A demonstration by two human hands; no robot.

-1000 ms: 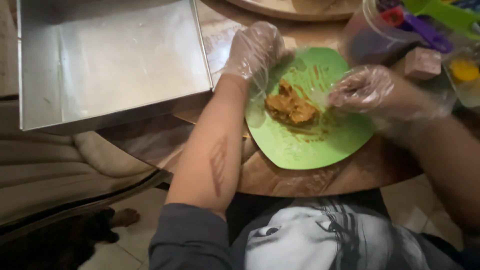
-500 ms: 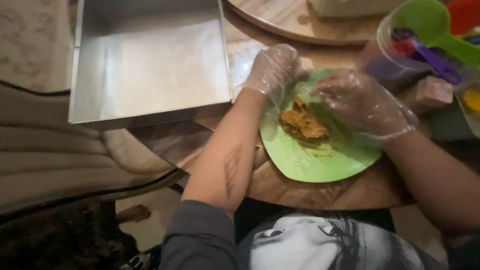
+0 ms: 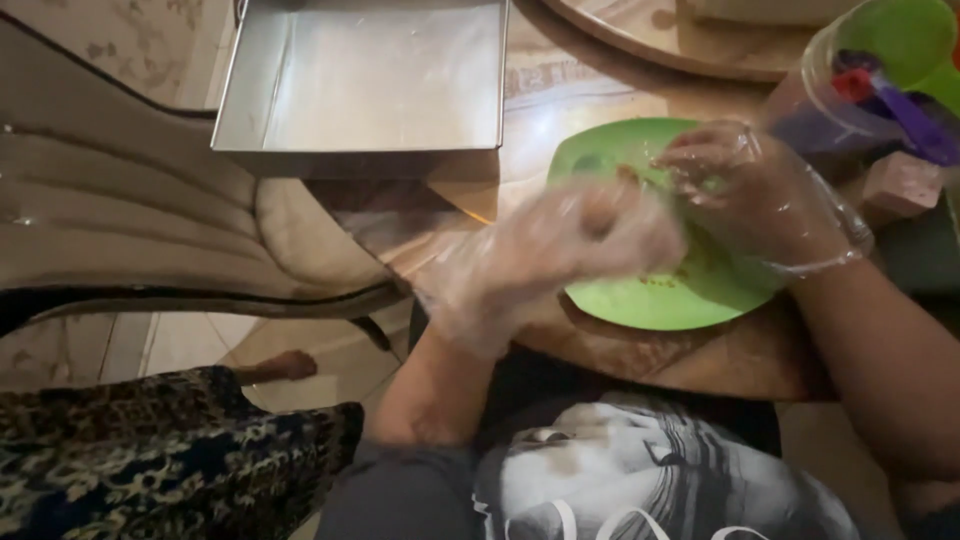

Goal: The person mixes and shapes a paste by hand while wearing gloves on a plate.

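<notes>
A green plate (image 3: 650, 295) lies on the wooden table, with only brown crumbs and smears showing on it. My right hand (image 3: 765, 200), in a clear plastic glove, rests on the plate's far side with its fingers bent and apart, fingertips touching the plate. My left hand (image 3: 560, 250), also gloved, is lifted over the plate's left edge and is badly blurred. A brownish patch shows through the left glove, but the blur hides whether it holds the brown food lump. The lump itself is not visible on the plate.
A square metal baking pan (image 3: 370, 80) sits on the table's far left corner. A plastic cup of coloured measuring spoons (image 3: 880, 80) and a pinkish block (image 3: 900, 185) stand right of the plate. A round wooden board (image 3: 690, 45) lies behind, and a beige chair (image 3: 110, 230) stands left.
The brown lump seen on the plate earlier is no longer visible there. My left hand has lifted off the plate and swung toward me and left; my right hand stays on the plate.
</notes>
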